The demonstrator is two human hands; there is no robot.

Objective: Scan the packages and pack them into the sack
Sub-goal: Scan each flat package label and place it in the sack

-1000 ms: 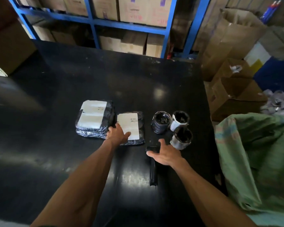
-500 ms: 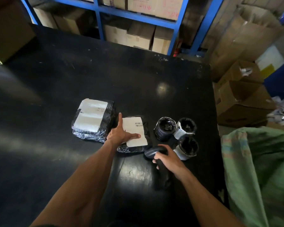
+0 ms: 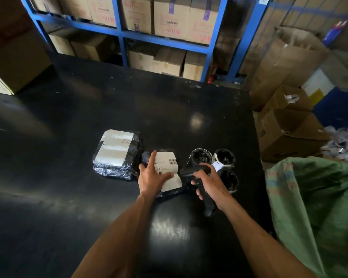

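Black table (image 3: 88, 121): glossy top, filling most of the view; carries all packages listed below.

Blue shelving rack (image 3: 120, 33): behind the table's far edge, stocked with cardboard cartons (image 3: 171, 17) on 2 visible levels.

Green woven sack (image 3: 317, 207): at the table's right edge, mouth open, slumped; contents cannot be made out.

Open cardboard boxes (image 3: 289, 133): on the floor right of the table, behind the sack.

Large flat package (image 3: 117, 151): black plastic wrap, pale label on top; lying on the table to the left of the hands, untouched.

Small flat package (image 3: 167, 171): black wrap, white label with barcode facing up; lying just beside the large one, near the table's centre.

Left hand (image 3: 152, 177): fingers spread flat, pressing down on the small flat package's label and wrap; not closed around it.

Barcode scanner (image 3: 197, 175): black handheld, head turned toward the labelled small package.

Right hand (image 3: 211, 183): closed around the scanner's grip.

3 round packages (image 3: 201, 157): black-wrapped cylinders with white labels, clustered together just right of the scanner, partly hidden by the right hand.
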